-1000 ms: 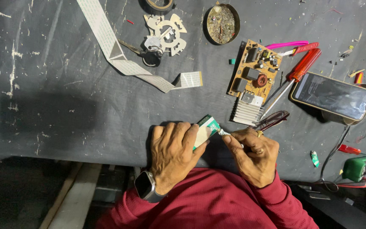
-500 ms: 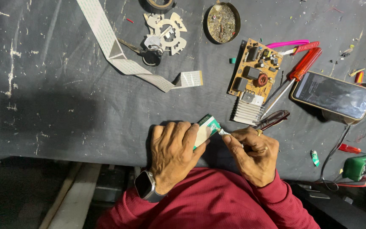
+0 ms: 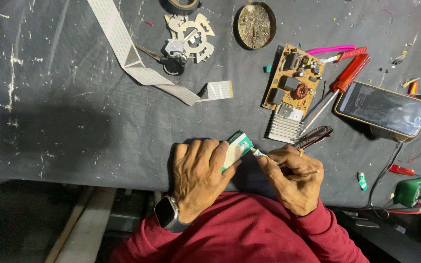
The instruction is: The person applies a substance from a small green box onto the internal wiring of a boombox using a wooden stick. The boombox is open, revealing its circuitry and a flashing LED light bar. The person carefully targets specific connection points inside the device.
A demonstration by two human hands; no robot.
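At the near edge of the dark work table [image 3: 74, 122], the left hand [image 3: 198, 178] is lying palm down with its fingers curled over a small flat green-and-white board [image 3: 237, 146], pinning it against the table so that only the far right corner of the piece is showing past the fingertips. The right hand [image 3: 293, 178] is sitting just to the right of it, fingers closed around a thin metal tool [image 3: 264, 155] whose tip is touching the exposed corner of the board. A dark smartwatch [image 3: 165, 214] is showing on the left wrist above a red sleeve. Farther off on the right, an orange-brown circuit board [image 3: 293, 78] with a ribbed silver heat sink [image 3: 284, 127] at its near end is lying flat, and a red-handled screwdriver [image 3: 344, 80] is resting just beside it. A phone [image 3: 383, 108] with a dark screen is lying further right, and a small green box [image 3: 417, 191] with leads is sitting at the near right corner. A pale flat ribbon cable [image 3: 123, 46] is running diagonally across the far left, and a round metal dish [image 3: 254, 19] is standing at the far edge.
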